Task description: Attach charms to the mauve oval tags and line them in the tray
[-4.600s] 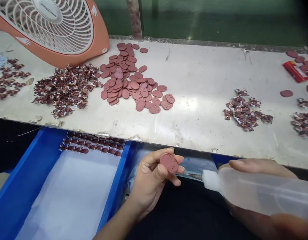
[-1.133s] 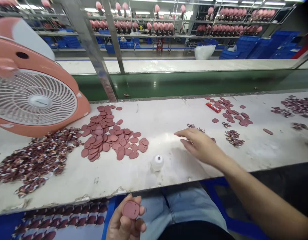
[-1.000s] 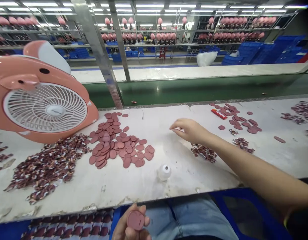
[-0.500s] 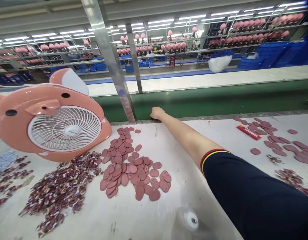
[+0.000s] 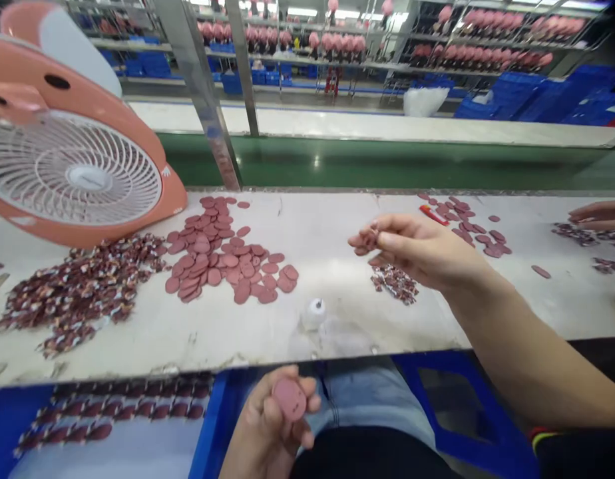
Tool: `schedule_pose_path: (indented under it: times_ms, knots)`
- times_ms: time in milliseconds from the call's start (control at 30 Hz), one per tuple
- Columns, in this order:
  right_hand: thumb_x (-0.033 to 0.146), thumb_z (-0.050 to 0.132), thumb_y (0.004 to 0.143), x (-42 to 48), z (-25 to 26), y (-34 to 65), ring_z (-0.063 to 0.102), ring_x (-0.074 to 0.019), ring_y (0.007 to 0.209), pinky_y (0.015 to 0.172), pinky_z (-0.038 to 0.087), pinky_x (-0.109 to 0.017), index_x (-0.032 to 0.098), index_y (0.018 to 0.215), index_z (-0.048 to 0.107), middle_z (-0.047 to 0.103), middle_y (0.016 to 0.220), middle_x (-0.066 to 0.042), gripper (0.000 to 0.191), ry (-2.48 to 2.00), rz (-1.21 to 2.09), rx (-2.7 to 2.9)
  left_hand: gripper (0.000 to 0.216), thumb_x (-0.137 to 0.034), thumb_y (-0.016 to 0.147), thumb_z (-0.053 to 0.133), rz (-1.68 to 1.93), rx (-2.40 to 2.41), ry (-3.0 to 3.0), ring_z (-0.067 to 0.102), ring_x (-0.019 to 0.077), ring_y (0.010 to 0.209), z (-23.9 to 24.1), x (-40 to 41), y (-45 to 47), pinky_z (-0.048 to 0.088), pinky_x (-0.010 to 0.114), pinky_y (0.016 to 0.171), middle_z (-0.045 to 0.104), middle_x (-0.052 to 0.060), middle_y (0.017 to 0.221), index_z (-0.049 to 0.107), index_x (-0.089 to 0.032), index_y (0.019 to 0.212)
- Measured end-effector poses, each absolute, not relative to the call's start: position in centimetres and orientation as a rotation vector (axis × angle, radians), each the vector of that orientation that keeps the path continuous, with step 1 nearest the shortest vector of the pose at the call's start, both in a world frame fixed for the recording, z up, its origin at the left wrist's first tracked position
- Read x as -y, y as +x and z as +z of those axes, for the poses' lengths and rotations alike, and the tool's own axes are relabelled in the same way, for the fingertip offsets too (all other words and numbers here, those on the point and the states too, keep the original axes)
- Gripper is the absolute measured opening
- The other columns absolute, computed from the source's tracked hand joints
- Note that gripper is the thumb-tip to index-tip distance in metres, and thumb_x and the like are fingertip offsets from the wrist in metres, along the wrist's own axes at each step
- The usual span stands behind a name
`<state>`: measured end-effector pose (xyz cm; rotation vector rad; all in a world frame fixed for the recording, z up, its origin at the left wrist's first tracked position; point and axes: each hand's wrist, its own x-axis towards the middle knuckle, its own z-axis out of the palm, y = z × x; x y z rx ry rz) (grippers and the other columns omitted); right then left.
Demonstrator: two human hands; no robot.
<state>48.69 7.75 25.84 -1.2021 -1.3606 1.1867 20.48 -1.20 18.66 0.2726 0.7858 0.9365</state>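
Note:
My left hand [image 5: 272,426] is low at the bench's front edge, fingers closed round a dusty-pink oval disc [image 5: 289,399] with small holes. My right hand [image 5: 417,249] hovers above the white bench [image 5: 337,233], fingertips pinched on a small dark-red piece [image 5: 370,236]. Just below it lies a little heap of the same dark-red pieces [image 5: 395,281]. A clear squeeze bottle with a white cap [image 5: 315,314] lies on the bench near the front edge. A pile of pink discs [image 5: 222,256] lies left of centre.
A pink desk fan [image 5: 72,146] stands at the back left, with a big heap of dark-red pieces [image 5: 72,286] before it. A blue tray [image 5: 207,426] with rows of finished pieces sits below the bench. Another person's hand [image 5: 597,214] rests far right. More discs and a red tube [image 5: 434,214] lie beyond.
My right hand put the bottle down, reached to the bench's far edge, then came back holding a small dark-red piece. The left hand kept the disc throughout.

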Motion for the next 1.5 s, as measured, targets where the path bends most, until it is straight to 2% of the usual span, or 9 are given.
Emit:
schedule_pose_path:
  times_ms: [133,300,567,867,1033,1200,1500]
  knots:
    - [0.030,0.079,0.085,-0.7,25.6,44.8,0.073,-0.0131,0.075,0.065,0.061,-0.020,0.029,0.094,0.079,0.077,0.088,-0.001,0.008,-1.119,1.238,1.462,0.037,-0.043,0.064,0.091,0.811,-0.755,0.263,0.071,0.0135,0.070,19.5,2.4,21.4,0.050,0.013,0.047,0.076,0.006,0.085,0.080,-0.019,0.090]
    - [0.020,0.072,0.091,2.3,25.1,42.1,0.074,-0.0121,0.075,0.067,0.059,-0.018,0.029,0.103,0.078,0.077,0.088,0.000,0.017,-1.094,1.203,1.736,0.039,-0.046,0.065,0.091,0.737,-0.727,0.304,0.069,0.0131,0.067,19.3,3.5,21.3,0.050,0.012,0.045,0.072,0.005,0.079,0.080,-0.017,0.090]
    - [0.025,0.069,0.094,2.4,24.6,41.3,0.069,-0.0102,0.067,0.063,0.055,-0.019,0.025,0.099,0.075,0.075,0.081,0.001,0.008,-1.070,1.015,1.991,0.029,-0.043,0.074,0.086,0.742,-0.671,0.319,0.069,0.0106,0.067,18.9,4.3,21.0,0.054,0.011,0.050,0.071,0.003,0.074,0.081,-0.018,0.087]
    - [0.022,0.070,0.094,2.1,24.6,41.2,0.070,-0.0088,0.068,0.063,0.055,-0.017,0.027,0.104,0.074,0.077,0.083,0.003,0.012,-1.026,1.049,2.034,0.031,-0.045,0.076,0.084,0.718,-0.657,0.337,0.068,0.0095,0.066,18.7,4.1,20.8,0.055,0.011,0.051,0.073,0.004,0.076,0.081,-0.016,0.087]
    - [0.019,0.069,0.094,2.0,24.6,41.1,0.072,-0.0087,0.072,0.066,0.056,-0.016,0.027,0.107,0.073,0.078,0.087,0.004,0.016,-1.009,1.035,2.072,0.034,-0.047,0.075,0.083,0.703,-0.663,0.340,0.066,0.0089,0.063,18.5,4.1,20.9,0.053,0.010,0.049,0.071,0.004,0.074,0.081,-0.015,0.088]
    - [0.017,0.071,0.092,1.7,24.8,41.1,0.073,-0.0111,0.073,0.068,0.059,-0.019,0.024,0.102,0.074,0.079,0.088,0.003,0.013,-0.989,1.062,2.092,0.032,-0.046,0.075,0.084,0.697,-0.664,0.310,0.066,0.0085,0.063,18.4,4.0,21.0,0.052,0.009,0.047,0.071,0.004,0.073,0.081,-0.015,0.080]
    - [0.011,0.067,0.093,1.6,25.3,41.2,0.071,-0.0075,0.077,0.074,0.057,-0.016,0.017,0.102,0.072,0.077,0.089,0.003,0.012,-0.926,0.997,2.183,0.035,-0.047,0.073,0.084,0.679,-0.658,0.304,0.063,0.0068,0.061,18.2,4.0,20.9,0.052,0.009,0.048,0.068,0.002,0.071,0.081,-0.015,0.088]
